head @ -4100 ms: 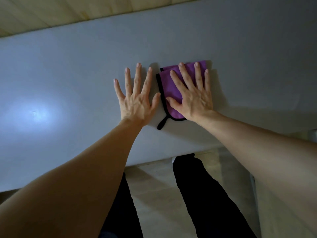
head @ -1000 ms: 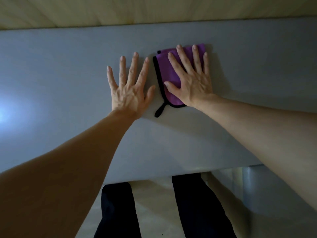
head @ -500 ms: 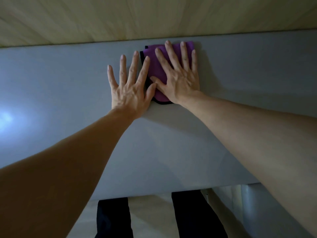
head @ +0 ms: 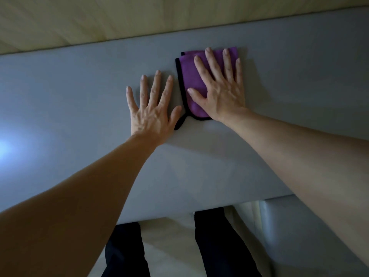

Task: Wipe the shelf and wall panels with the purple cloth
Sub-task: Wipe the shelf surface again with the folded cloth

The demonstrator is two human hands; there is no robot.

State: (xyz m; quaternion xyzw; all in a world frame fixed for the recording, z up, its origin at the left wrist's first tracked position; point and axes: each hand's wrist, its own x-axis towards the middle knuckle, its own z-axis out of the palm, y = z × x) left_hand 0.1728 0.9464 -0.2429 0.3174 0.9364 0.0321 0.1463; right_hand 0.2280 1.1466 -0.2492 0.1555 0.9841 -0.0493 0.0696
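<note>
A folded purple cloth point(head: 189, 80) with black trim lies flat on the grey shelf point(head: 79, 86), near its far edge. My right hand point(head: 221, 90) presses on the cloth with straight, spread fingers and covers most of it. My left hand point(head: 153, 114) lies flat on the bare shelf just left of the cloth, fingers spread, thumb next to the cloth's black loop. A pale wood-grain wall panel point(head: 139, 19) rises behind the shelf.
Below the shelf's near edge I see my legs in dark trousers point(head: 219, 246) on a light floor. A grey rounded surface point(head: 299, 226) sits at the lower right. A bright light reflection point(head: 4, 146) marks the shelf's left side.
My right hand has slid the cloth to the right, away from my left thumb, so the black loop shows again. My left hand has stayed flat in about the same spot.
</note>
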